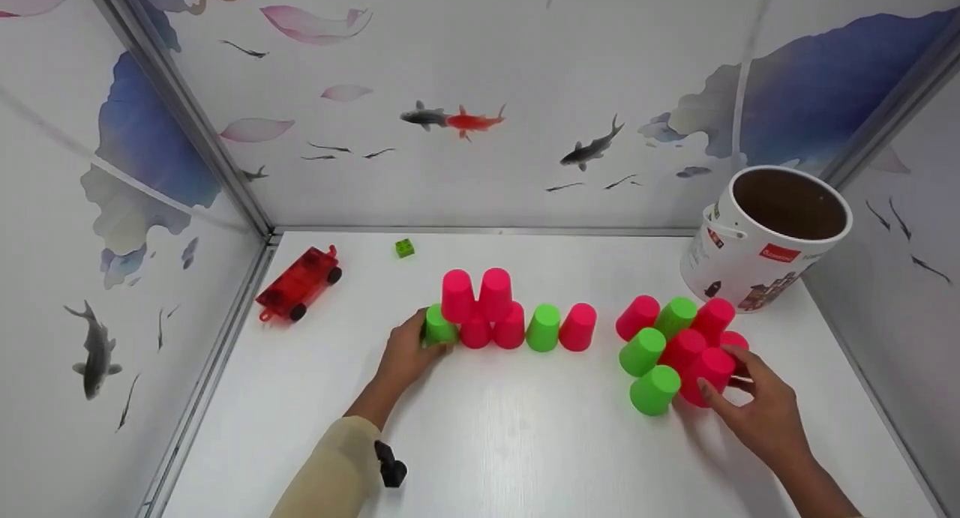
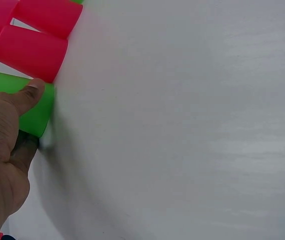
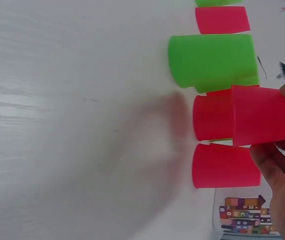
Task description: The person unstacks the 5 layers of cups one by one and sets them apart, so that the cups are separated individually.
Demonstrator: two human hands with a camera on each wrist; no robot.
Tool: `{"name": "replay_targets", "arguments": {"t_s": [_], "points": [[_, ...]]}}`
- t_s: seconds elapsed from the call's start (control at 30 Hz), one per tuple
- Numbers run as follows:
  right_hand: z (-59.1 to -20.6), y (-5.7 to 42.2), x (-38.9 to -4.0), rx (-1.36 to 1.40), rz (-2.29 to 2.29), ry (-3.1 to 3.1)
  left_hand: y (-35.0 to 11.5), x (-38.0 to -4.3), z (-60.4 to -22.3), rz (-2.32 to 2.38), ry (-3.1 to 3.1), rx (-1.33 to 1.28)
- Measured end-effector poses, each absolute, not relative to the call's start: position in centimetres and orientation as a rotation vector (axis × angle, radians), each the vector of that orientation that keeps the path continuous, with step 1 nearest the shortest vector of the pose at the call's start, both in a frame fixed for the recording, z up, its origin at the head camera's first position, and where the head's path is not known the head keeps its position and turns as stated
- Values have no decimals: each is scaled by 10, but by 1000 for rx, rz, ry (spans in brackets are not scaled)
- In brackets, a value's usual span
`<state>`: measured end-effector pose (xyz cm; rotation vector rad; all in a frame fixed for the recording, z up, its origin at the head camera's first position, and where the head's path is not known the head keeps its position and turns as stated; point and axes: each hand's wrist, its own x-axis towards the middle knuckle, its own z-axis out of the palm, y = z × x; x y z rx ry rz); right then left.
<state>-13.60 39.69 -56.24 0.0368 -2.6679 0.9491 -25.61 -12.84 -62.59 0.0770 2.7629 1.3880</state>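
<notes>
In the head view my left hand [image 1: 405, 357] holds the green cup [image 1: 439, 325] at the left end of a row of upside-down cups. Its thumb [image 2: 31, 94] lies across the cup's side in the left wrist view. Two pink cups [image 1: 496, 294] stand on top of the row, just right of that hand. Farther along the row are another green cup [image 1: 544, 327] and a pink cup [image 1: 578, 327]. My right hand [image 1: 769, 413] grips a pink cup [image 3: 263, 116] between thumb and fingers, raised off the table beside a loose cluster of pink and green cups [image 1: 655, 390].
A white bucket [image 1: 750, 263] stands at the back right, behind the cluster. At the back left lie a red toy wagon [image 1: 300, 284] and a small green toy brick [image 1: 405, 248]. Printed panels [image 1: 495, 181] enclose the white table [image 1: 510, 443] at back and sides.
</notes>
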Motion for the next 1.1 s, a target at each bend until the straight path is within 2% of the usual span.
{"name": "replay_targets", "arguments": {"t_s": [0.37, 0.77, 1.1], "points": [[-593, 398, -127, -1, 965, -2818, -129, -255, -627, 1365, 2784, 103], [-591, 398, -129, -27, 966, -2866, -129, -254, -626, 1376, 2771, 60], [-568, 389, -134, 151, 868, -2617, -128, -254, -624, 1370, 2776, 54]]}}
